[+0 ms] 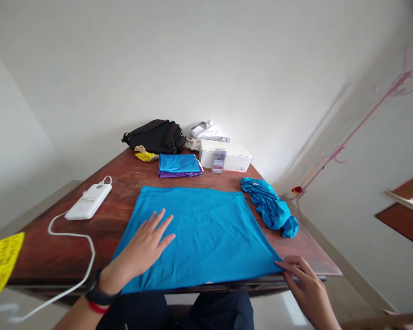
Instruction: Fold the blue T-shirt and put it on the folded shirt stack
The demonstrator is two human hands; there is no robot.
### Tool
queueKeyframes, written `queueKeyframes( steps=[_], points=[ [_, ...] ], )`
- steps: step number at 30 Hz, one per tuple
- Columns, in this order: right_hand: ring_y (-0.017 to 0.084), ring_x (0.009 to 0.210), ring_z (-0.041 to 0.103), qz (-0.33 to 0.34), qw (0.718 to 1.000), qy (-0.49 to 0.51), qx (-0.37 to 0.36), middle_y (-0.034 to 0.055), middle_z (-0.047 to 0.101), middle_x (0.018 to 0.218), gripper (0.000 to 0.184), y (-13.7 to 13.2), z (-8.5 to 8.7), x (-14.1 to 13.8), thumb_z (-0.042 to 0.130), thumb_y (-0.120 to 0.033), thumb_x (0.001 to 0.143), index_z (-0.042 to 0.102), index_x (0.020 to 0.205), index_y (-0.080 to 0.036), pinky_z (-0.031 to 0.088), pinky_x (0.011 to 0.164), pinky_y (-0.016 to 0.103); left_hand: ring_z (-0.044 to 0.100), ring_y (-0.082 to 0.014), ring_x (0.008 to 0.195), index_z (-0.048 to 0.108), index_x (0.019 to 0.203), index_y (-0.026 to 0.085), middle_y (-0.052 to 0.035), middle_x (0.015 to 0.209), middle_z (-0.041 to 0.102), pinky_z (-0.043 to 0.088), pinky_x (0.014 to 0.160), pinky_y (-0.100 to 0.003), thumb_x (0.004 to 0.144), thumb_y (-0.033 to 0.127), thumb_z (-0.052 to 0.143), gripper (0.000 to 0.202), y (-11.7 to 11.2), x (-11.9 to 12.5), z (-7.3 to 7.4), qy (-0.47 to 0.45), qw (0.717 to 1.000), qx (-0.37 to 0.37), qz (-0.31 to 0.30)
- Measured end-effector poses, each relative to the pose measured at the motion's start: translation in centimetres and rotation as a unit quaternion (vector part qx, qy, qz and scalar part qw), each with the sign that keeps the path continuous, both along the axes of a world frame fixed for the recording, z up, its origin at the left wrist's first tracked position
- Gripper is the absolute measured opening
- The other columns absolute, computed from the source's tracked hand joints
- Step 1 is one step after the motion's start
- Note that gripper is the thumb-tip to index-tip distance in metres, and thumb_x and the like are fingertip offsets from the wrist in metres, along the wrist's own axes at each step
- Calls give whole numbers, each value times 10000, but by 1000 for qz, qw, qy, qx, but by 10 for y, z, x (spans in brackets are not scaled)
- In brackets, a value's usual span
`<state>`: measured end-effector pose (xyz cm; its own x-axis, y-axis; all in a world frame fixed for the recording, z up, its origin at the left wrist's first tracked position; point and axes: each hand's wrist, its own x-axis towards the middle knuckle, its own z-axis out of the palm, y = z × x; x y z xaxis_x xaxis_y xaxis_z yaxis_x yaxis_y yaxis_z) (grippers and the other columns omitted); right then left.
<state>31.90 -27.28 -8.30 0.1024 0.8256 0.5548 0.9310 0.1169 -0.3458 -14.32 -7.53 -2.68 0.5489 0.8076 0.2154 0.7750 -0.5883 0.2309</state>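
A blue cloth (206,229) lies spread flat across the front of the wooden table, its near edge at the table's front edge. My left hand (146,245) is over the cloth's left part with fingers spread; whether the palm presses on it I cannot tell. At the near right corner, my right hand (304,279) pinches the cloth between thumb and fingers. A crumpled blue cloth (270,204) rests to the right of the flat one. Behind it sits a folded stack of blue and purple cloth (179,164).
On the wooden table (113,201) a white power bank (89,200) with a white cable (91,252) lies at left. A black bag (154,135), a yellow item (145,156) and a white box (239,156) stand at the back. A pink coat stand (358,126) leans at right.
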Motion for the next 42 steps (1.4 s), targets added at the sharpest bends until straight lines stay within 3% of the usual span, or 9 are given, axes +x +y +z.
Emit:
queueKeyframes(
  steps=[2, 5, 14, 19, 24, 28, 32, 37, 42],
  points=[
    [239, 955, 694, -3, 1000, 6, -3, 95, 656, 1100, 245, -2, -8, 4, 557, -319, 954, 786, 1021, -265, 594, 803, 346, 261, -425, 1501, 484, 1512, 278, -128, 1654, 277, 370, 1138, -627, 995, 562, 475, 590, 16, -15, -18, 12, 998, 22, 58],
    [264, 1041, 677, 1, 1000, 9, -4, 113, 638, 1203, 252, -2, -13, 8, 547, -329, 958, 787, 998, -263, 596, 868, 401, 269, -376, 1515, 454, 1527, 311, -90, 1660, 279, 335, 1172, -592, 1003, 556, 452, 578, 22, -39, -34, 20, 995, 60, 83],
    [294, 1163, 650, 45, 997, -4, -70, 122, 641, 1286, 250, 6, 18, 6, 511, -273, 945, 710, 801, -224, 582, 947, 438, 308, -404, 1493, 442, 1538, 261, -99, 1622, 360, 318, 1122, -640, 1014, 512, 331, 591, 32, -89, -43, 55, 979, 63, 188],
    [285, 1222, 645, 68, 994, -24, -79, 137, 645, 1332, 330, 4, 18, 7, 531, -242, 918, 686, 1210, -225, 586, 959, 369, 336, -390, 1483, 451, 1534, 203, -136, 1594, 406, 349, 1128, -608, 999, 519, 350, 629, 35, -102, -52, 36, 977, 81, 193],
    [289, 1300, 602, 88, 988, -93, -82, 88, 610, 1427, 491, -4, 5, 13, 587, -252, 919, 588, 1408, -285, 555, 1040, 403, 311, -437, 1481, 340, 1588, 163, -193, 1627, 319, 394, 1104, -607, 1007, 520, 366, 682, 6, -115, -50, 23, 974, 140, 176],
    [273, 1214, 667, 83, 991, -96, -30, 74, 669, 1354, 409, -9, -3, 18, 631, -294, 937, 647, 1345, -287, 590, 997, 367, 345, -342, 1490, 193, 1630, 276, -95, 1657, 298, 388, 1164, -497, 983, 532, 472, 749, -32, -121, -44, 8, 987, 144, 71],
    [271, 1137, 707, 88, 993, -81, -6, 73, 718, 1260, 313, -12, -1, 19, 643, -320, 945, 717, 1248, -288, 617, 945, 349, 420, -347, 1448, 337, 1577, 361, -25, 1600, 426, 425, 1148, -452, 842, 588, 679, 842, -58, -134, -59, 39, 985, 167, -18],
    [272, 1107, 716, 95, 992, -77, -3, 73, 727, 1228, 271, -12, 2, 19, 637, -332, 952, 747, 1197, -298, 627, 908, 341, 603, -234, 1298, 436, 1513, 436, 49, 1472, 584, 388, 1181, -361, 907, 185, 530, 663, -63, -161, -83, -5, 978, 206, -23],
    [276, 1092, 719, 82, 994, -70, -5, 74, 733, 1207, 259, -12, 0, 19, 631, -363, 953, 761, 1167, -297, 628, 902, 344, 650, -233, 1227, 499, 1470, 438, 55, 1410, 637, 422, 1149, -358, 894, 193, 564, 629, -65, -164, -82, -21, 974, 223, -15]
  ],
)
